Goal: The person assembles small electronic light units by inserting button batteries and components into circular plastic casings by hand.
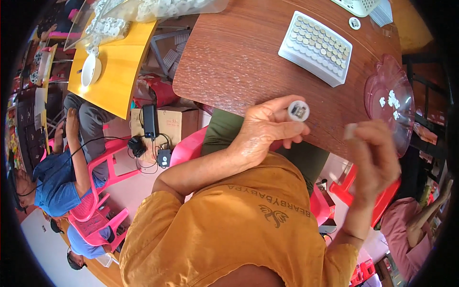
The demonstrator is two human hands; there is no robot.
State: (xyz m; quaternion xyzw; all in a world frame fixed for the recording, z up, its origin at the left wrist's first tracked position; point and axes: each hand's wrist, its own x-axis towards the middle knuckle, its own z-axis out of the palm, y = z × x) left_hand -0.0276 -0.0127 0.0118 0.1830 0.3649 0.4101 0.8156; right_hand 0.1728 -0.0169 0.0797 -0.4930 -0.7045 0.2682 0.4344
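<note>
My left hand [265, 126] is closed near the table's front edge. Between its thumb and fingers sits a small round white plastic case [299, 111], its face up, with dark and silvery parts inside. To its right, my right hand [375, 155] is raised and smeared by motion. Its thumb and fingertips pinch a small white piece [350, 131], too blurred to name more exactly. The two hands are apart. Beyond them, a white tray [311, 68] holds rows of round pieces. At the right, a clear pinkish dish [375, 93] carries several small white pieces [393, 99].
The brown wooden table [229, 52] also bears a loose round piece [354, 23] and a white perforated basket [358, 5]. A yellow table [126, 62] at left holds a white bowl [91, 70] and bags of white parts [110, 28]. Another person [60, 182] sits at left.
</note>
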